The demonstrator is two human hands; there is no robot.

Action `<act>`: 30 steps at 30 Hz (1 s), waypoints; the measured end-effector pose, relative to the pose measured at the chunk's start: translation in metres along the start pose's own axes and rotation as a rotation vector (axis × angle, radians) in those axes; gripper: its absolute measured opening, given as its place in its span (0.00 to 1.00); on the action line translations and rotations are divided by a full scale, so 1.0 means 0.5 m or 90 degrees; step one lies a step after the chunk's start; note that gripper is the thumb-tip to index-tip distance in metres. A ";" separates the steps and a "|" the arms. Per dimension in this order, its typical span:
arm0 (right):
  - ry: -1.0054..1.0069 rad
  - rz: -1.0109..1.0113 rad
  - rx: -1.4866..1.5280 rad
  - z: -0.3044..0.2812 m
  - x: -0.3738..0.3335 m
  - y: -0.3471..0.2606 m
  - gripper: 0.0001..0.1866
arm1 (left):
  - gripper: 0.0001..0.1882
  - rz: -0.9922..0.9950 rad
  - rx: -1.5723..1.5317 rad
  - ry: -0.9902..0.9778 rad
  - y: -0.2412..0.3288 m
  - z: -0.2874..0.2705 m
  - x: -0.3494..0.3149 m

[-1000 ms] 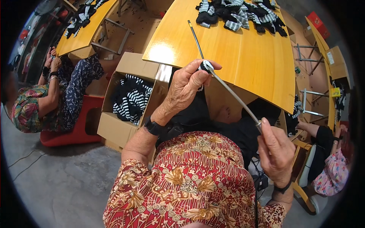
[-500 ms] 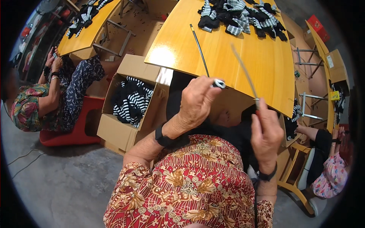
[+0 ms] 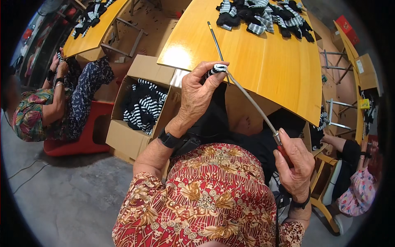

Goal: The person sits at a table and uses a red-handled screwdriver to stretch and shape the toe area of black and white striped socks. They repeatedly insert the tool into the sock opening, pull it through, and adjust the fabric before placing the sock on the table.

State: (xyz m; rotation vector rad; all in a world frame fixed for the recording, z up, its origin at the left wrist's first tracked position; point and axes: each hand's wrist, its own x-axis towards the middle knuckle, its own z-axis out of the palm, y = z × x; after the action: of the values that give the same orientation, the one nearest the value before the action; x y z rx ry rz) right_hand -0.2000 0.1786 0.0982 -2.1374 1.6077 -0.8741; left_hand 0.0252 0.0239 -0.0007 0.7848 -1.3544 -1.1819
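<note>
My left hand (image 3: pixel 194 96) is closed round a small black-and-white striped knit piece (image 3: pixel 219 68), its white edge showing above the thumb and fingers. What kind of knitwear it is, I cannot make out. In my right hand (image 3: pixel 297 164) is a long thin metal rod tool (image 3: pixel 252 101) with a red handle (image 3: pixel 281 150). The rod slants up to the left, and its tip meets the white edge of the knit piece; whether it goes inside is hidden. Both hands are near the front edge of the yellow table (image 3: pixel 263 61).
On the table lie a dark stick (image 3: pixel 214 38) with a yellow end and a pile of striped and black knit pieces (image 3: pixel 263 18). A cardboard box (image 3: pixel 129 138) of striped knitwear stands at my left, near a person (image 3: pixel 41 111) seated on a red chair (image 3: pixel 78 146). Another person (image 3: pixel 358 189) sits at right.
My left hand has moved up and left with the knit piece. The rod has tilted left, bringing its tip from over the table to the piece. My right hand has shifted slightly down and right.
</note>
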 end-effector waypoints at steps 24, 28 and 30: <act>-0.001 -0.158 -0.210 -0.010 0.005 0.035 0.27 | 0.21 -0.188 -0.200 -0.246 0.007 -0.038 0.013; -0.003 0.053 0.098 0.031 0.001 0.028 0.25 | 0.22 -0.141 -0.129 -0.158 0.017 -0.015 0.008; -0.009 0.072 0.132 0.045 -0.004 0.032 0.25 | 0.20 -0.129 -0.123 -0.140 0.007 -0.016 0.008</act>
State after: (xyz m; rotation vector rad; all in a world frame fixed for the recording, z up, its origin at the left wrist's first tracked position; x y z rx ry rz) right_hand -0.1976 0.1732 0.0711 -1.8886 1.5405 -0.9425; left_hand 0.0330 0.0194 0.0029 0.6797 -1.3355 -1.5705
